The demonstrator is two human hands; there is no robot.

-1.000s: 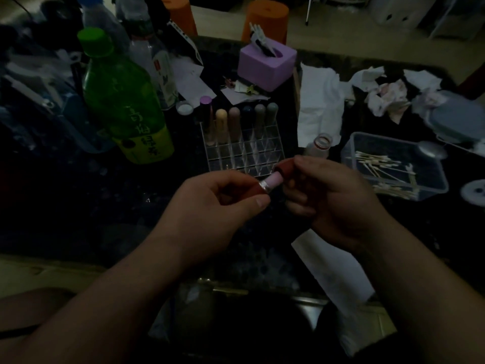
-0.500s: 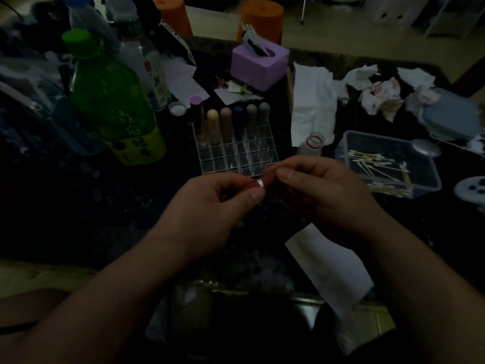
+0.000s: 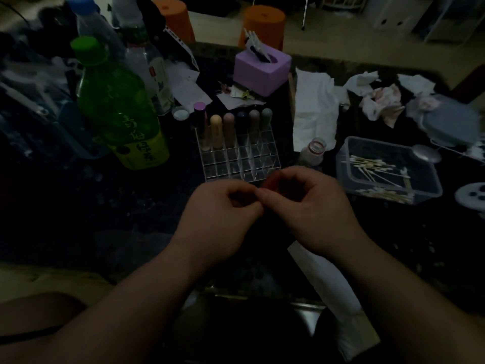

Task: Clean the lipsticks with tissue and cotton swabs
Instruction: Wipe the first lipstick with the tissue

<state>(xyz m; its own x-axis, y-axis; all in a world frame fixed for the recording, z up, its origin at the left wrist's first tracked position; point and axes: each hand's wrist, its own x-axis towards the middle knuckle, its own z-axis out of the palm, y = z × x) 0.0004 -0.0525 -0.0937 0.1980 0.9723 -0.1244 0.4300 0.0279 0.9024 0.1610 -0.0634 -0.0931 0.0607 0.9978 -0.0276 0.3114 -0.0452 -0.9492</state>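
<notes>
Your left hand (image 3: pixel 223 208) and right hand (image 3: pixel 312 203) pinch the lipstick (image 3: pixel 270 183), six o'clock of the rack (image 3: pixel 238 164); likely slick, grip its casing.

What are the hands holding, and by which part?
Both the left hand and right hand pinch a small reddish lipstick, mostly hidden; which part cannot be told.

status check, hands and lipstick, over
Left hand and right hand both pinch the lipstick, mostly hidden. Acrylic organizer just beyond the fingers, not blocking.
</notes>
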